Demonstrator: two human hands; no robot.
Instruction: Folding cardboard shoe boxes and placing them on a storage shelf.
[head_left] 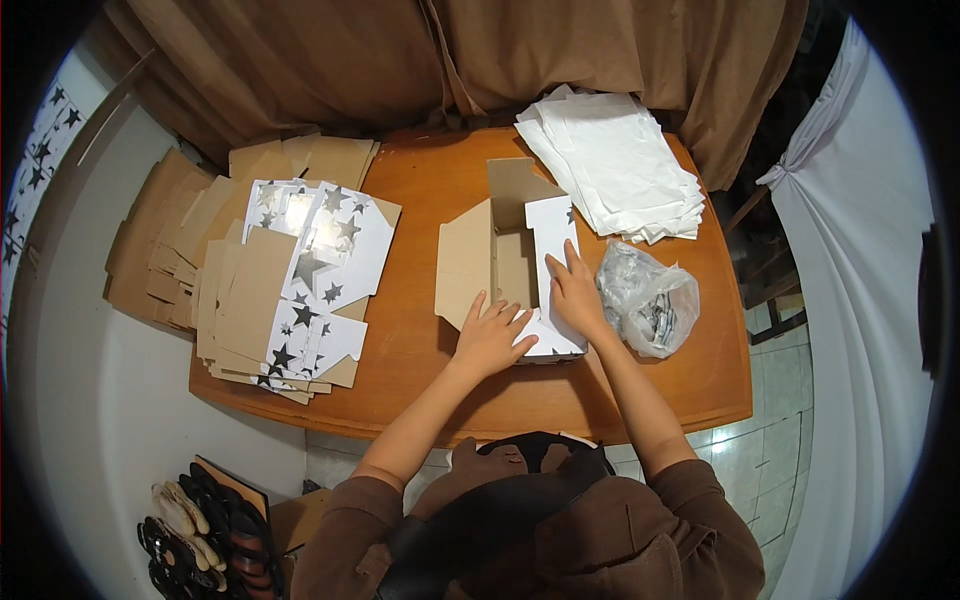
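A cardboard box (480,262), brown inside and white with black stars outside, stands on the wooden table in front of me. Its top is open: one brown flap leans out to the left, another rises at the back. White flaps lie folded along the right and near sides. My left hand (490,338) rests with spread fingers on the near left corner of the box. My right hand (575,292) lies with fingers stretched along the white right flap. Neither hand grasps anything. The box's inner floor is partly in shadow.
Flat star-printed cardboard sheets (340,250) are stacked on the table's left. White paper sheets (620,160) lie in a pile at the back right. A clear plastic bag (655,305) with small packets sits right of the box. Sandals (205,535) stand at the lower left.
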